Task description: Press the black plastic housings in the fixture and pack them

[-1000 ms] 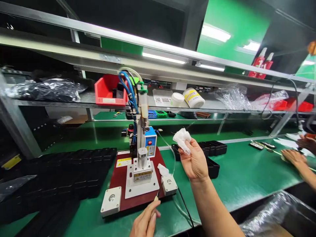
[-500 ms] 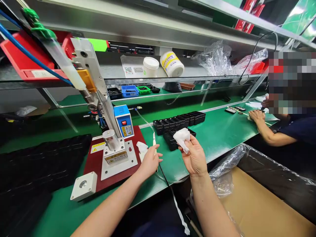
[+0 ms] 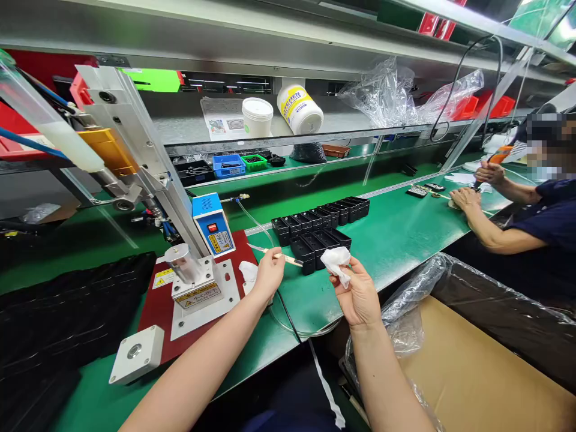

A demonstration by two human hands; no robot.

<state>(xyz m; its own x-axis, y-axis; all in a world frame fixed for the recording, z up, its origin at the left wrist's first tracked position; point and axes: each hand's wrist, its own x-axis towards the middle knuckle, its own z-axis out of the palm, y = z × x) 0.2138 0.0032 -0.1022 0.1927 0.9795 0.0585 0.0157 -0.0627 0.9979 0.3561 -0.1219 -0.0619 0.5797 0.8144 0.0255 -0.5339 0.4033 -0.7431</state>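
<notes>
My left hand [image 3: 269, 275] is closed round the pale handle of a craft knife [image 3: 291, 260]. Its thin metal blade points left, toward the press, and the handle's dark end points right. In my right hand [image 3: 359, 295] a crumpled white wipe [image 3: 335, 258] is pinched between thumb and fingers. Just beyond both hands, several open black plastic boxes [image 3: 310, 249] stand in a short front row, with a longer row of black boxes [image 3: 315, 217] behind. Another white wipe [image 3: 248, 273] lies beside my left hand, at the edge of the press base.
At left stands a press [image 3: 200, 282] on a dark red base [image 3: 153, 309], with a blue control box [image 3: 212, 222] and a white button box [image 3: 137, 354]. A plastic-lined carton [image 3: 472, 360] is at lower right. A co-worker's arm [image 3: 504, 237] rests on the green bench [image 3: 391, 240].
The craft knife has turned in my left hand from upright to nearly level. My right hand still holds the wipe. The co-worker's other hand now shows, holding an orange-handled tool.
</notes>
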